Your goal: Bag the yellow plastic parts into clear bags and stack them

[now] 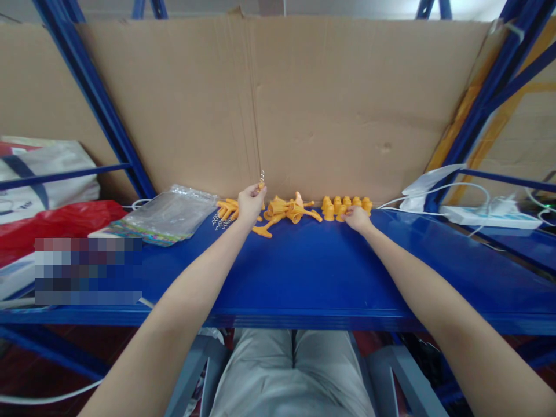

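My left hand (252, 202) is closed on an orange-handled corkscrew (262, 177), its metal spiral pointing up. Most of the handle is hidden in the fingers. On the right, my right hand (358, 219) is at the front of a group of orange plastic caps (329, 212), fingers pinched at a front cap (341, 214). That cap is still on the table among the others. More orange corkscrews (225, 212) lie beside my left forearm, spirals toward me. Between my hands is a loose heap of orange plastic parts (289, 209), some tubular, some with arms.
Everything stands on a blue metal shelf table (299, 266) against a cardboard sheet (330, 104). Clear plastic bags (169, 214) and a red bag (65, 223) lie at left. A white power strip (486, 216) with cables is at right, near blue uprights (467, 116).
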Motion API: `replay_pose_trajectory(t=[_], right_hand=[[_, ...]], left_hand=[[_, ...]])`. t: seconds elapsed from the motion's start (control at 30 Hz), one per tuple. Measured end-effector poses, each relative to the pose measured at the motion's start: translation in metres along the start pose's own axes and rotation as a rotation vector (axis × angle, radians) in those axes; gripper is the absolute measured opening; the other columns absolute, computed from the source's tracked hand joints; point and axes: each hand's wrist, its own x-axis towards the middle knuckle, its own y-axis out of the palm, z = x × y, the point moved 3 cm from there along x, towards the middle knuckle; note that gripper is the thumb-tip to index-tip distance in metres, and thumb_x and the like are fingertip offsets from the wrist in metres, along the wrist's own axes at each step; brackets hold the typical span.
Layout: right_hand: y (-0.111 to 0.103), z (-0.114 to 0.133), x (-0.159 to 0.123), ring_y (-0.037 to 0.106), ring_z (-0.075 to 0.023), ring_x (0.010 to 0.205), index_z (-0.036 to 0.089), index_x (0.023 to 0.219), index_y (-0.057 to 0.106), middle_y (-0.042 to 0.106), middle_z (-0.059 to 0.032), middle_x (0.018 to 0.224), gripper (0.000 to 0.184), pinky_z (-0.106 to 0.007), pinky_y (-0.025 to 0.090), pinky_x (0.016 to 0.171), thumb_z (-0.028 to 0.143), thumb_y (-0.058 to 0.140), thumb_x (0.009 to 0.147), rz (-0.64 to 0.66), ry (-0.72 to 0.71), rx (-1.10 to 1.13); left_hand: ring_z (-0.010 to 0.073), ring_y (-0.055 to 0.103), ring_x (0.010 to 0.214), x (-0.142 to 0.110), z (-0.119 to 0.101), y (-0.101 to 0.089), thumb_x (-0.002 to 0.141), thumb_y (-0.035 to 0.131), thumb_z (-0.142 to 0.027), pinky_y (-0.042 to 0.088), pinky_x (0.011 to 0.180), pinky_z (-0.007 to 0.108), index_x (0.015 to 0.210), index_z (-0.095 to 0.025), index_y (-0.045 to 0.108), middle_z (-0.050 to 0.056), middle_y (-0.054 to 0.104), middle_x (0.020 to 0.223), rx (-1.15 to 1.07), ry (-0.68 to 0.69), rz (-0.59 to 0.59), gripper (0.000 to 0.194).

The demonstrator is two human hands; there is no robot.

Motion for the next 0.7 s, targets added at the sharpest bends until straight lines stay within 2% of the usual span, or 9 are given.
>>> replay_pose_trajectory(t=[0.17, 0.3, 0.4, 0.53, 0.7], right_hand=[[0.004, 0.006, -0.004, 0.064, -0.0223, 0.096, 0.015, 0.106, 0.065, 0.068, -0.0118, 0.099, 0.024, -0.029, 0.046, 0.079, 0.025, 0.053, 0.086, 0.036, 0.034, 0.023], [0.003, 0.006, -0.005, 0.065, -0.0244, 0.099, 0.02, 0.111, 0.064, 0.068, -0.0105, 0.103, 0.03, -0.034, 0.05, 0.08, 0.026, 0.049, 0.085, 0.021, 0.014, -0.064], [0.003, 0.008, -0.01, 0.065, -0.0291, 0.102, 0.016, 0.114, 0.064, 0.068, -0.016, 0.105, 0.035, -0.04, 0.051, 0.082, 0.025, 0.047, 0.085, 0.029, -0.03, -0.154], [0.002, 0.017, -0.02, 0.064, -0.034, 0.107, 0.01, 0.118, 0.064, 0.067, -0.0228, 0.109, 0.039, -0.044, 0.05, 0.085, 0.02, 0.042, 0.087, 0.088, -0.118, -0.26], [-0.003, 0.026, -0.028, 0.064, -0.0345, 0.11, 0.007, 0.122, 0.061, 0.067, -0.0246, 0.113, 0.041, -0.044, 0.05, 0.087, 0.019, 0.038, 0.09, 0.142, -0.104, -0.3]], left_hand=[[0.0145, 0.062, 0.065, 0.004, 0.003, -0.007, 0.074, 0.063, -0.023, 0.046, 0.063, 0.023, 0.098, -0.015, 0.069, 0.0, 0.065, 0.068, 0.114, -0.024, -0.019, 0.025], [0.0151, 0.062, 0.069, 0.004, 0.002, -0.015, 0.074, 0.057, -0.016, 0.046, 0.067, 0.023, 0.098, -0.015, 0.068, 0.001, 0.067, 0.073, 0.244, 0.001, -0.025, 0.026], [0.0159, 0.061, 0.072, 0.003, 0.004, -0.021, 0.074, 0.055, -0.013, 0.046, 0.071, 0.025, 0.101, -0.015, 0.069, 0.001, 0.066, 0.074, 0.399, 0.014, -0.008, 0.03], [0.0174, 0.063, 0.078, 0.002, 0.014, -0.027, 0.072, 0.054, -0.01, 0.047, 0.076, 0.027, 0.106, -0.014, 0.069, 0.004, 0.069, 0.083, 0.531, -0.001, 0.1, 0.037], [0.0206, 0.064, 0.09, 0.001, 0.028, -0.031, 0.067, 0.061, -0.011, 0.048, 0.082, 0.03, 0.108, -0.017, 0.07, 0.007, 0.072, 0.095, 0.667, -0.011, 0.258, 0.042]])
